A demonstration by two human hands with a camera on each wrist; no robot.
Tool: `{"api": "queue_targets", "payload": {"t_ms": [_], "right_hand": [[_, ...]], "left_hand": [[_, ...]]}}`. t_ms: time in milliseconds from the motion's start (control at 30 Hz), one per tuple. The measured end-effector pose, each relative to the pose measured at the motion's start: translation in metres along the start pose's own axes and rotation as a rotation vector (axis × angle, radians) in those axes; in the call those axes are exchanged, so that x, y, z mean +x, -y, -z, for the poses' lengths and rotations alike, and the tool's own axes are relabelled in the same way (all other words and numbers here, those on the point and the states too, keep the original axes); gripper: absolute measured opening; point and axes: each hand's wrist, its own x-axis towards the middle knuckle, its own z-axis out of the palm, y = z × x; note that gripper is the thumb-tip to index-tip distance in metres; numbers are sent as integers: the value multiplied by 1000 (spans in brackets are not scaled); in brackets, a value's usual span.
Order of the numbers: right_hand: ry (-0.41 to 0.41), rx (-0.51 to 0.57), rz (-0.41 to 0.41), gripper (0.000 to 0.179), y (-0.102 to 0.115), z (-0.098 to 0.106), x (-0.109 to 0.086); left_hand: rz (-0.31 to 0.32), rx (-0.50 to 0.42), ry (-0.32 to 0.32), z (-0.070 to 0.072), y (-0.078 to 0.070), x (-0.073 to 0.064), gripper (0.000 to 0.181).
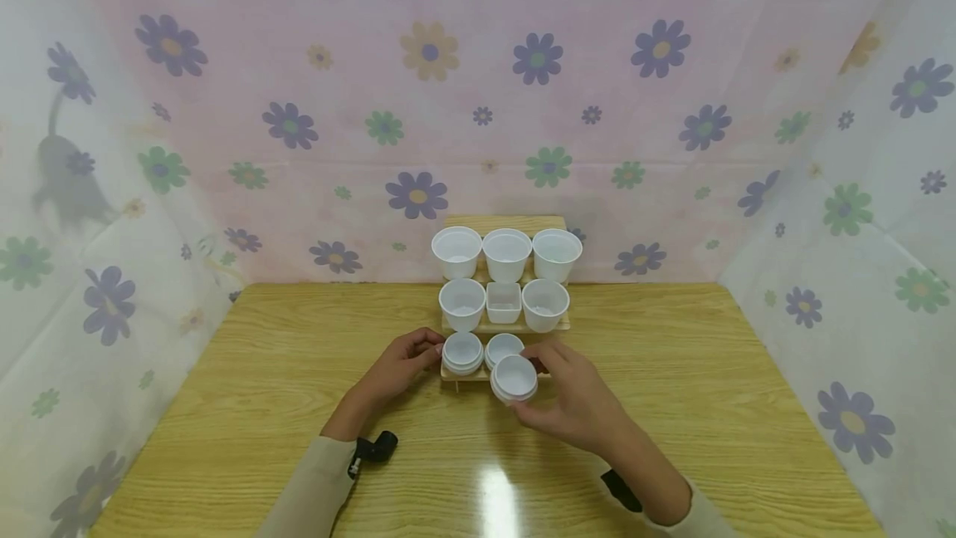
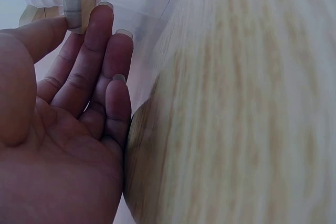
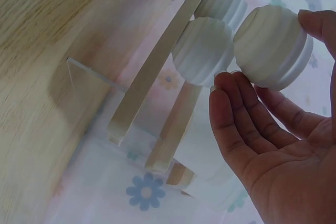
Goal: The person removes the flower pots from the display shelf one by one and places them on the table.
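Observation:
My right hand (image 1: 575, 401) holds a small white ribbed cup (image 1: 514, 379) between thumb and fingers. In the head view it overlaps the front edge of a tiered wooden stand (image 1: 478, 374); the right wrist view shows the held cup (image 3: 273, 48) apart from the wooden strip. Two similar cups sit on the lowest tier, one at the left (image 1: 462, 353) and one in the middle (image 1: 504, 347). At the left end of that tier, my left hand (image 1: 396, 368) pinches the strip's end (image 2: 79, 3) between thumb and fingers.
Behind, the middle tier carries two round tubs (image 1: 462, 303) with a square one (image 1: 504, 303) between them. Three larger white tubs (image 1: 507, 254) line the top tier. The wooden table (image 1: 314, 314) meets a flowered cloth (image 1: 478, 131) at the back.

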Motion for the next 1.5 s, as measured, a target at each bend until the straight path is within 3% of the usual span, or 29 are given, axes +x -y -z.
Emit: {"api": "queue_targets", "payload": {"t_ms": [633, 1100, 1500], "right_hand": [[-3, -30, 14, 55, 5, -13, -1], [-2, -18, 66, 54, 7, -24, -1], [46, 19, 78, 52, 10, -32, -1]], "left_hand": [[-8, -27, 10, 0, 3, 1, 24], [-21, -18, 12, 0, 2, 0, 24], [-22, -8, 7, -1, 4, 1, 24]]}}
